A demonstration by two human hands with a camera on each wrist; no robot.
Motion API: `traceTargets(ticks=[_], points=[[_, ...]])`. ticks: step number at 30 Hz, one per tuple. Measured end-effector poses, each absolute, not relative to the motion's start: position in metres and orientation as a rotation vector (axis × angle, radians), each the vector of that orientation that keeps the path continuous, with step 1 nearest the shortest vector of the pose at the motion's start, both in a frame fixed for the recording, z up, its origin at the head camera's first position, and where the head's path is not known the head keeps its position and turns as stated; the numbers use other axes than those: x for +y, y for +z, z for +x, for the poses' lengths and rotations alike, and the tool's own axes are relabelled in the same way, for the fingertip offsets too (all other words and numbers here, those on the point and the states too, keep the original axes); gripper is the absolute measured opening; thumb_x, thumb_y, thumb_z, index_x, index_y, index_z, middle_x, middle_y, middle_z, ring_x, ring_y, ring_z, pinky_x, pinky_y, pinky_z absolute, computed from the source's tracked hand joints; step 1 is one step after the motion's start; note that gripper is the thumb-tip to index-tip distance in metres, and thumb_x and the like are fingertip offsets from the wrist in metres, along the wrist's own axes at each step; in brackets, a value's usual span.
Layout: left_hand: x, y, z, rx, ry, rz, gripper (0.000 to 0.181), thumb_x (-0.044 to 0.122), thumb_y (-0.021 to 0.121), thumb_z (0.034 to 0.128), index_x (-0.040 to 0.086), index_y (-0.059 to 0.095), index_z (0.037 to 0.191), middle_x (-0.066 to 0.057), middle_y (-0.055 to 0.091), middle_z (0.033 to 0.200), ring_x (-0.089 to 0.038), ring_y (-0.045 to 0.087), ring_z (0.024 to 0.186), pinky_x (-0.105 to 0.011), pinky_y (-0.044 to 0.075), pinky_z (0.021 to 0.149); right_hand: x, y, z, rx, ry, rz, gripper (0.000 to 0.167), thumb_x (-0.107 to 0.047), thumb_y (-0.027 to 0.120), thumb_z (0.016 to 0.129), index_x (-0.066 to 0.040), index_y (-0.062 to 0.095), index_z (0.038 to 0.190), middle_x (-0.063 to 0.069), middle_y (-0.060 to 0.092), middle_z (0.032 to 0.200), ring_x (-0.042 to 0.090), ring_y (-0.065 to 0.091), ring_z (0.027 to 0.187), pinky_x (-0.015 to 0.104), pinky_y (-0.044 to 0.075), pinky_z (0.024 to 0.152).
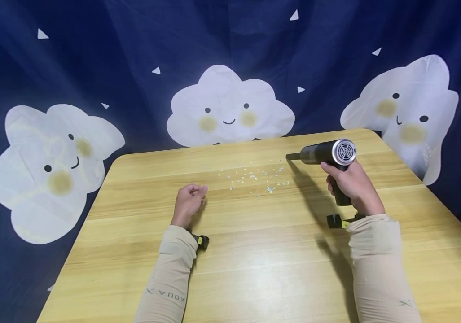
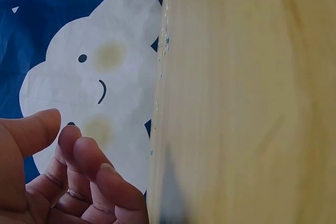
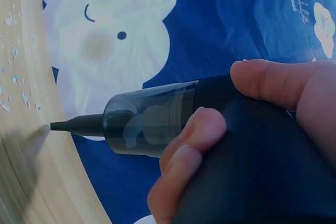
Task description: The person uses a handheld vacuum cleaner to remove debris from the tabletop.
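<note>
The right hand (image 1: 353, 186) grips the handle of a black handheld vacuum (image 1: 323, 152) with a silver vented end. Its narrow nozzle (image 3: 79, 124) points left, beside scattered small paper bits (image 1: 254, 176) on the wooden table (image 1: 133, 269). In the right wrist view the thumb and fingers wrap round the black body, behind a clear section (image 3: 152, 119). Left of the bits, the left hand (image 1: 189, 202) is held over the table with loosely bent fingers and nothing in them. The left wrist view shows its thumb apart from the fingertips (image 2: 84, 150).
A dark blue curtain (image 1: 133, 27) with smiling white clouds hangs behind and beside the table. Black wrist cameras are strapped at the left wrist (image 1: 202, 242) and the right wrist (image 1: 335, 221). The table's back edge lies just beyond the paper bits.
</note>
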State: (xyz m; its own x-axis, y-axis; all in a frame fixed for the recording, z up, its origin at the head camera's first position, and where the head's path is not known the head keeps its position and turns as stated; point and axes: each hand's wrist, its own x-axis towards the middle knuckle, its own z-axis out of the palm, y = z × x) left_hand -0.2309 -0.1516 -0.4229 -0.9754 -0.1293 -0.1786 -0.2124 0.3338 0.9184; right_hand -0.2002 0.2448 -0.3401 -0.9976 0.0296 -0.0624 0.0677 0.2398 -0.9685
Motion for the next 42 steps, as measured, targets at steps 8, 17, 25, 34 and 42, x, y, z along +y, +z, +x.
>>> traceTargets(ticks=[8,17,25,34,42], points=[[-0.154,-0.426,-0.233,2.509,1.738,-0.340,0.030,0.031,0.062,0.0961,0.002,0.065,0.103,-0.016,0.065,0.097,-0.027,0.063,0.081,-0.031,0.049,0.066,0.244,-0.340,-0.200,2.426,-1.910,0.094,0.035,-0.037,0.062,0.095,-0.017,0.042,0.116,0.007,0.052,0.070,0.016,0.052,0.054,0.031,0.048,0.049],[-0.157,-0.430,-0.232,2.499,1.805,-0.436,0.021,0.021,0.064,0.0953,0.001,0.067,0.101,-0.013,0.069,0.088,-0.016,0.063,0.063,-0.022,0.048,0.052,0.243,-0.339,-0.198,2.427,-1.888,0.087,0.033,-0.037,0.061,0.096,-0.015,0.044,0.115,0.005,0.052,0.068,0.016,0.052,0.054,0.031,0.048,0.049],[-0.156,-0.426,-0.230,2.593,1.755,-0.405,0.056,0.053,0.052,0.0959,0.008,0.041,0.064,0.001,0.036,0.056,-0.014,0.034,0.049,-0.027,0.033,0.049,0.241,-0.338,-0.199,2.428,-1.885,0.087,0.033,-0.037,0.062,0.095,-0.016,0.045,0.113,0.003,0.052,0.066,0.015,0.051,0.052,0.029,0.047,0.048],[-0.156,-0.422,-0.230,2.641,1.761,-0.388,0.056,0.040,0.061,0.0943,0.013,0.032,0.056,0.005,0.029,0.049,-0.011,0.026,0.043,-0.024,0.026,0.044,0.241,-0.338,-0.200,2.427,-1.885,0.079,0.032,-0.037,0.062,0.095,-0.017,0.045,0.114,0.004,0.052,0.067,0.015,0.051,0.052,0.029,0.047,0.048],[-0.155,-0.421,-0.231,2.610,1.959,-0.346,0.048,0.013,0.059,0.0937,0.013,0.029,0.057,0.006,0.027,0.049,-0.010,0.025,0.043,-0.022,0.026,0.046,0.241,-0.338,-0.199,2.431,-1.874,0.084,0.033,-0.037,0.062,0.095,-0.017,0.044,0.115,0.005,0.052,0.068,0.016,0.052,0.053,0.029,0.048,0.049]])
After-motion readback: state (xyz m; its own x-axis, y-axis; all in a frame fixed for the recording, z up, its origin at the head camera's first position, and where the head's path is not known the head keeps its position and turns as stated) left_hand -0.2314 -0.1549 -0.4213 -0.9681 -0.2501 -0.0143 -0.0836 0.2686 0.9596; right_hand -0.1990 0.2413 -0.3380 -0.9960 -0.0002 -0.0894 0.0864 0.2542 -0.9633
